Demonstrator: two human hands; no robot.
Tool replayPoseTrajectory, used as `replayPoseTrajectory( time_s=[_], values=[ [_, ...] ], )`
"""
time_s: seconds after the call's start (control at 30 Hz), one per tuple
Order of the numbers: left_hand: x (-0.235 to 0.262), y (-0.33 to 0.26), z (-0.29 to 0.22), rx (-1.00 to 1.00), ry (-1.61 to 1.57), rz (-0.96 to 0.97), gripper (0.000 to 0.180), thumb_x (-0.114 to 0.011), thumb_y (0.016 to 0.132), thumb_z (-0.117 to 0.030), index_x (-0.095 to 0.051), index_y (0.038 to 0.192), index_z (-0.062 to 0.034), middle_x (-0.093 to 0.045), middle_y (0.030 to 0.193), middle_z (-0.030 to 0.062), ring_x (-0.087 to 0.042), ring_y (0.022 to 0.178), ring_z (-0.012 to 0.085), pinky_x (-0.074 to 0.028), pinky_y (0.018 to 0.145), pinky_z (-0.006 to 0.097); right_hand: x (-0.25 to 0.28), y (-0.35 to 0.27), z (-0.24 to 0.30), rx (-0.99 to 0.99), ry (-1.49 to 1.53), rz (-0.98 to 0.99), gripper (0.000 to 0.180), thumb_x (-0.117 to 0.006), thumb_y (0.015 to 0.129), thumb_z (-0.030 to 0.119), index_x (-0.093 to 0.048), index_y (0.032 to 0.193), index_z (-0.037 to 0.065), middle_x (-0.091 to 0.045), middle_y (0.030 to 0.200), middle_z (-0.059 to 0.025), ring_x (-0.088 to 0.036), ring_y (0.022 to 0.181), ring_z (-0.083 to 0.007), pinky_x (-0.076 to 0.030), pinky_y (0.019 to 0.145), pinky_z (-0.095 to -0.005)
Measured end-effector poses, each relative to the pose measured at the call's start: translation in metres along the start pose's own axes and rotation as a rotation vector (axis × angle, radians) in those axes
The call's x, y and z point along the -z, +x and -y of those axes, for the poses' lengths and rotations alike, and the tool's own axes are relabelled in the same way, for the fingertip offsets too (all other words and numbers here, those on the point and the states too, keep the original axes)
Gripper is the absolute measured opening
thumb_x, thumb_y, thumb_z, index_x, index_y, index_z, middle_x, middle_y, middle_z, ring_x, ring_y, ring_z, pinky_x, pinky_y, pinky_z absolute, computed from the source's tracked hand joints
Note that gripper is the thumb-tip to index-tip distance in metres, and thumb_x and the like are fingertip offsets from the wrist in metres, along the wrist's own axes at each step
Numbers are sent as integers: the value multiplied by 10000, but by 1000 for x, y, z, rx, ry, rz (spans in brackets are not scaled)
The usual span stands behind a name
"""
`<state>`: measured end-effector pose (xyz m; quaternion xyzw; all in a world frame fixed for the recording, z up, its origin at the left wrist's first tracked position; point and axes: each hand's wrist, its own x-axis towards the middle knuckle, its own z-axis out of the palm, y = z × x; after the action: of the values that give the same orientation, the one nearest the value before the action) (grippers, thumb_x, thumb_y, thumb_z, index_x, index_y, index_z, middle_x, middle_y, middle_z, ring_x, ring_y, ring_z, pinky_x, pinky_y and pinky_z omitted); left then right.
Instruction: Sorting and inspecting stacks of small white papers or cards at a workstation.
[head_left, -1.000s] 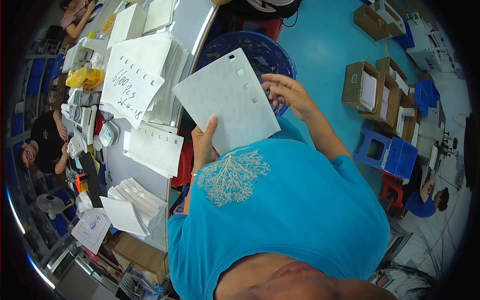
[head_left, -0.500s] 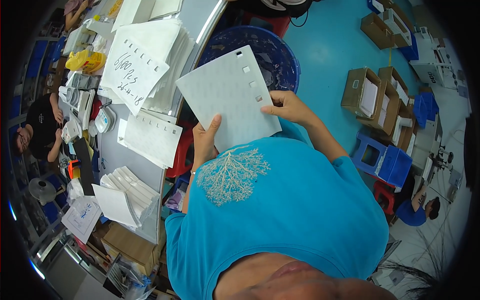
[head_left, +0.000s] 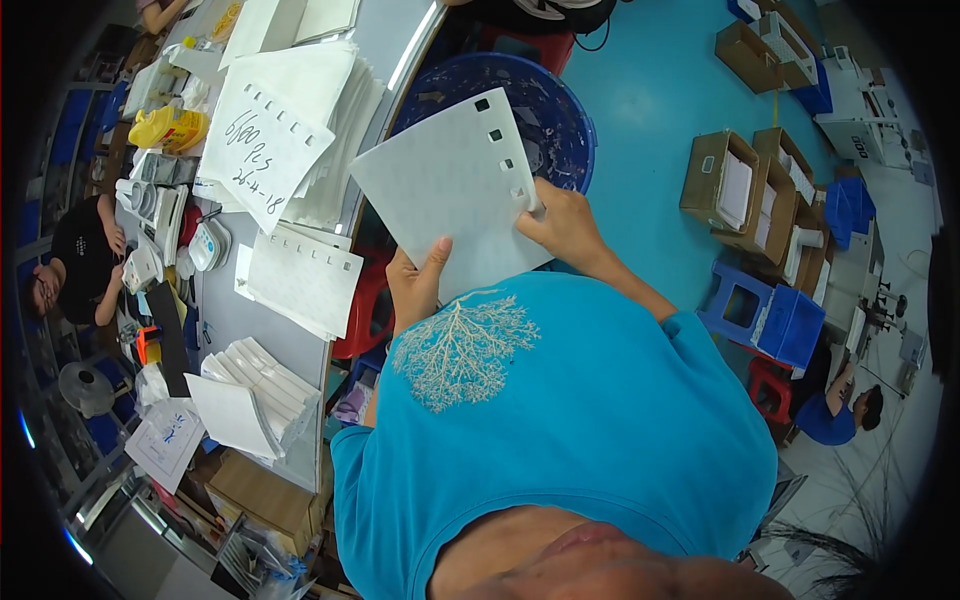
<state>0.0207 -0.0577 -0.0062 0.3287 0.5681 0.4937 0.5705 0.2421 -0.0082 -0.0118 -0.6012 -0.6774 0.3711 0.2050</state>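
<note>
A white sheet [head_left: 440,180], perhaps a thin stack, is held in front of me, with a row of small square holes down its right edge. My left hand [head_left: 418,285] grips its lower left part, thumb on the face and the other fingers out of sight behind. On the right edge, by the lowest hole, my right hand [head_left: 565,228] is closed with thumb and fingers pinching the sheet. Behind and below the sheet stands a round blue bin [head_left: 560,110] with scraps inside. At the left, stacked punched sheets [head_left: 300,280] lie on the table.
The grey table [head_left: 250,330] carries a taller pile of white sheets [head_left: 340,130], bundled white sheets [head_left: 265,375] and a yellow container [head_left: 170,128]. Red stools stand beneath and beside it. Cardboard boxes [head_left: 725,185] and a blue stool [head_left: 735,300] are on the right. Other people sit at both sides.
My right hand has shifted slightly, its fingers now pinching at the lowest square hole. Dark backing shows through more holes. The sheet and my left hand stay almost in place.
</note>
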Motion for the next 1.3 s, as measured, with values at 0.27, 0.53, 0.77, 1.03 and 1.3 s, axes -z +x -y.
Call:
replayPoseTrajectory(
  time_s=[0.27,0.53,0.77,1.03,1.3],
  values=[
    [6,2,9,25,-77,-9,392,-703,859,-198,-593,1136,57,-655,1026,123,-600,915,162,-463,827,303,26,-7,-8,30,742,273,388,-610,851,225,-578,1163,-4,-660,1027,-134,-643,881,-212,-504,775,-319],
    [10,-2,13,36,-115,-2,377,-703,858,-183,-598,1132,54,-654,1028,111,-594,912,151,-460,822,298,22,-3,-29,-289,1201,456,357,-620,889,192,-591,1191,4,-665,1026,-96,-635,912,-153,-523,794,-325],
    [8,-7,11,12,-59,-71,382,-708,854,-187,-599,1130,52,-651,1025,107,-588,916,153,-453,834,307,14,4,-28,188,-4,-221,259,-679,789,76,-667,1044,29,-682,1003,-60,-640,822,-198,-514,727,-319],
    [15,-7,16,61,-114,-46,360,-710,852,-189,-615,1105,48,-652,1025,111,-591,911,152,-455,832,308,41,4,-22,125,-4,-311,280,-655,856,173,-656,1102,40,-627,1145,-95,-602,978,-190,-481,829,-307],
    [12,-3,18,95,-157,-22,362,-709,852,-193,-619,1100,55,-656,1023,110,-595,911,152,-459,833,303,34,-11,-11,-94,655,482,375,-693,842,190,-613,1155,-2,-656,1047,-92,-609,967,-151,-477,859,-300]
  ],
)
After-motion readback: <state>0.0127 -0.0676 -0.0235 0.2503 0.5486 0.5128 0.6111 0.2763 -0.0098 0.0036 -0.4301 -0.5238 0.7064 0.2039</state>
